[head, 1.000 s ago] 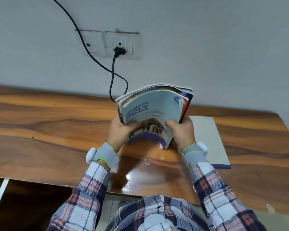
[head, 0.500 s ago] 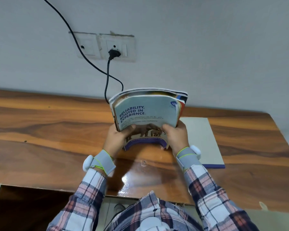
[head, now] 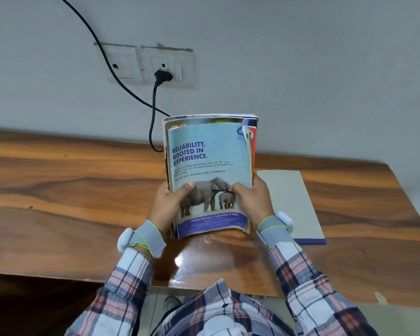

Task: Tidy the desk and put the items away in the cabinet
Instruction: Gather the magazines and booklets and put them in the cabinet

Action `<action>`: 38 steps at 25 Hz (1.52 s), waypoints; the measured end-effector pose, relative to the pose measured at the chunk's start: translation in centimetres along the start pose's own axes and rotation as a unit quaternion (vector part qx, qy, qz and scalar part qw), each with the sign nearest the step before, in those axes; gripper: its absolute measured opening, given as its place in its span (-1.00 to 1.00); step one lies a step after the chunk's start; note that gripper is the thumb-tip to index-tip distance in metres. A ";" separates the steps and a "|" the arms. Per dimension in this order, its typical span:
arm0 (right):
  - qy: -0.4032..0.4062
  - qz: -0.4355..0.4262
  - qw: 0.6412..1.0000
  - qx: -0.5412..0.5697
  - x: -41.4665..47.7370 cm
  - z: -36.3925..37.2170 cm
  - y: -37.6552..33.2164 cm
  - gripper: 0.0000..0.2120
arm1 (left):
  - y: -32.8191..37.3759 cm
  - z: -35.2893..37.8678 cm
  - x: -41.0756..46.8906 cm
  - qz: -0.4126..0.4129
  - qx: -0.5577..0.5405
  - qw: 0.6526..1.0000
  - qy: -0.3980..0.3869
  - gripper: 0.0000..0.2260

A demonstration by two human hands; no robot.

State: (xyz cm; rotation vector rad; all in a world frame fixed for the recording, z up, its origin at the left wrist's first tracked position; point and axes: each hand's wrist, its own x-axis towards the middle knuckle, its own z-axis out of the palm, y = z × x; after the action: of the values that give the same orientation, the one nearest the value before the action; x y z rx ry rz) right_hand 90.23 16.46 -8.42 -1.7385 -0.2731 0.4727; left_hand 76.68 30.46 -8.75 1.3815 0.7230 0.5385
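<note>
I hold a stack of magazines (head: 209,163) upright over the wooden desk (head: 70,197), its lower edge just above or on the desktop. The front cover is light blue with elephants and the words "Reliability, rooted in experience". My left hand (head: 171,204) grips the stack's lower left side, thumb on the cover. My right hand (head: 252,200) grips the lower right side, thumb on the cover too. A flat grey book with a purple edge (head: 294,204) lies on the desk just right of my right hand.
A wall socket plate (head: 146,65) is on the grey wall behind the desk, with a black plug and cable (head: 153,117) hanging down behind the magazines. A dark opening (head: 34,306) lies below the desk's front edge at the left.
The magazine stack has been tipped from bent and tilted to upright, with the cover now facing me. Both hands stay on its lower sides.
</note>
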 end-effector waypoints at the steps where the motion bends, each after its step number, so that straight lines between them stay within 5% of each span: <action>1: -0.012 0.002 1.000 -0.023 0.2 -0.1 0.4 -0.77 | -0.2 -0.1 0.2 -0.007 0.012 1.000 -0.004 -0.88; 3: -0.053 0.040 0.990 -0.123 0.5 -0.4 1.7 -0.71 | -1.5 -0.3 0.6 -0.042 0.069 0.996 -0.024 -0.95; 5: -0.104 0.092 0.964 -0.228 0.1 -0.5 3.3 -0.70 | -3.2 -0.3 0.6 -0.112 0.181 0.976 -0.054 -0.80; 10: -0.093 0.100 0.944 -0.300 -0.2 -0.6 4.1 -0.66 | -4.2 0.2 0.1 -0.138 0.397 0.907 -0.012 -0.74; 12: -0.087 0.084 0.938 -0.323 -0.3 -0.6 4.1 -0.65 | -4.2 0.6 0.0 -0.106 0.437 0.893 0.003 -0.53; 15: -0.095 0.071 0.929 -0.350 -0.6 -1.1 3.8 -0.63 | -3.7 1.9 -0.3 -0.029 0.595 0.803 -0.017 -0.22; 23: 0.048 0.025 0.924 -0.380 -0.5 -8.0 3.9 -0.67 | -3.4 12.4 -0.9 0.165 0.632 0.734 -0.187 -0.47; 28: 0.089 0.128 0.884 -0.441 -0.8 -13.9 6.4 -0.45 | -4.0 17.9 -2.3 0.130 0.573 0.772 -0.242 -0.36; 31: 0.089 0.118 0.886 -0.440 -0.6 -14.8 7.1 -0.36 | -4.5 19.4 -2.8 0.102 0.564 0.787 -0.228 -0.30; 35: 0.109 0.136 0.938 -0.301 0.4 -15.2 6.1 -0.48 | -4.6 20.0 -2.7 0.084 0.568 0.794 -0.199 -0.29; 38: 0.111 0.147 0.972 -0.148 0.5 -15.6 5.2 -0.57 | -4.6 19.8 -2.3 0.071 0.514 0.835 -0.185 -0.33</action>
State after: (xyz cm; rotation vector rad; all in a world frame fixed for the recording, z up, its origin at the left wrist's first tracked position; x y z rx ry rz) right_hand 97.38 1.92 -11.01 -2.1185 0.0817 0.4609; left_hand 89.30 14.69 -12.21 2.4754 0.5937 -0.0828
